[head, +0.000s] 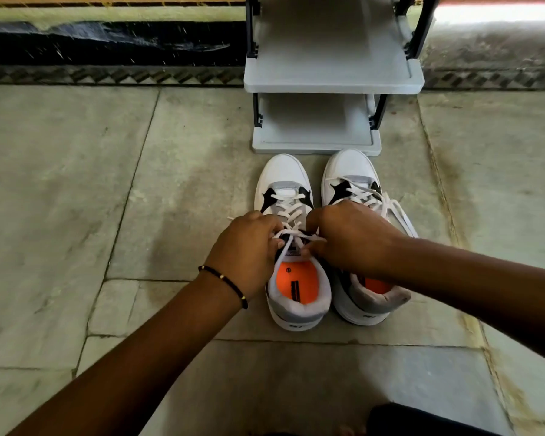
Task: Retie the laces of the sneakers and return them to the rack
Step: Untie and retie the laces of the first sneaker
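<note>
Two white, grey and black sneakers with orange insoles stand side by side on the stone floor, toes toward the rack. Over the left sneaker (285,184), my left hand (249,250) and my right hand (350,237) each pinch a strand of its white laces (291,236) above the tongue. The strands cross between my fingers. The right sneaker (350,171) sits partly under my right forearm, its laces (397,212) loose and trailing over its right side. The grey shoe rack (331,80) stands just beyond the toes, both visible shelves bare.
Large stone floor slabs (76,184) spread to the left and right of the shoes. A dark patterned border and a wall base (107,45) run behind the rack. A dark piece of my clothing (422,420) shows at the bottom edge.
</note>
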Demonstrator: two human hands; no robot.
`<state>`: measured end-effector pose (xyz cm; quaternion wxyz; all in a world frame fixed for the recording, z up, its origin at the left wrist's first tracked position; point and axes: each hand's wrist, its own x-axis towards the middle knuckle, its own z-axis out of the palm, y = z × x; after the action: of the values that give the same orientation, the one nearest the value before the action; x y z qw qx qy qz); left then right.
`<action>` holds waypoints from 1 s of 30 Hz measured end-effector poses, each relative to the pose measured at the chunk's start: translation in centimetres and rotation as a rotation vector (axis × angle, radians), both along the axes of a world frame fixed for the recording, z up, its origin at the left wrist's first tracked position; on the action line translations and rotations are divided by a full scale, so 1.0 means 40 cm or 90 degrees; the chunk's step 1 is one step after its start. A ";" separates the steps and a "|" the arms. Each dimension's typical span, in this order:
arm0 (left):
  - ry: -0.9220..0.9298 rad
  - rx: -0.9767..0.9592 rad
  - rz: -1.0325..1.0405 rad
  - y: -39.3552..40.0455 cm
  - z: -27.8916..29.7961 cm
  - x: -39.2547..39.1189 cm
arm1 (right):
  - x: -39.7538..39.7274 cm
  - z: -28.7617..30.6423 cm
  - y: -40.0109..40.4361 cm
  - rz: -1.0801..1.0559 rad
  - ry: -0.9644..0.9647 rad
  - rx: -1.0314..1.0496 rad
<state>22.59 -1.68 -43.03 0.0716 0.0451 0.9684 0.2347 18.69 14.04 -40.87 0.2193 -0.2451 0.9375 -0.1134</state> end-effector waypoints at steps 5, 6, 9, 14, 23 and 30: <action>0.073 0.034 -0.020 -0.022 0.012 -0.005 | 0.012 -0.004 0.019 -0.062 -0.027 -0.153; 0.075 0.021 -0.018 -0.031 0.014 -0.009 | 0.015 0.000 0.017 -0.070 -0.054 -0.179; 0.063 -0.023 0.003 -0.054 0.005 -0.009 | 0.034 -0.001 -0.001 -0.108 -0.138 -0.234; 0.016 0.030 0.042 -0.055 -0.005 0.011 | 0.044 -0.034 0.005 -0.141 -0.175 -0.231; 0.010 -0.072 -0.074 -0.062 -0.010 0.033 | 0.050 -0.047 0.036 0.052 0.042 -0.074; 0.049 -0.109 -0.111 -0.086 -0.017 0.031 | 0.047 -0.045 0.046 0.059 0.067 -0.058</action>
<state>23.82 -5.11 -43.73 0.0578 0.1319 0.9793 0.1422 20.59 15.87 -42.67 0.1634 -0.3039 0.9292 -0.1325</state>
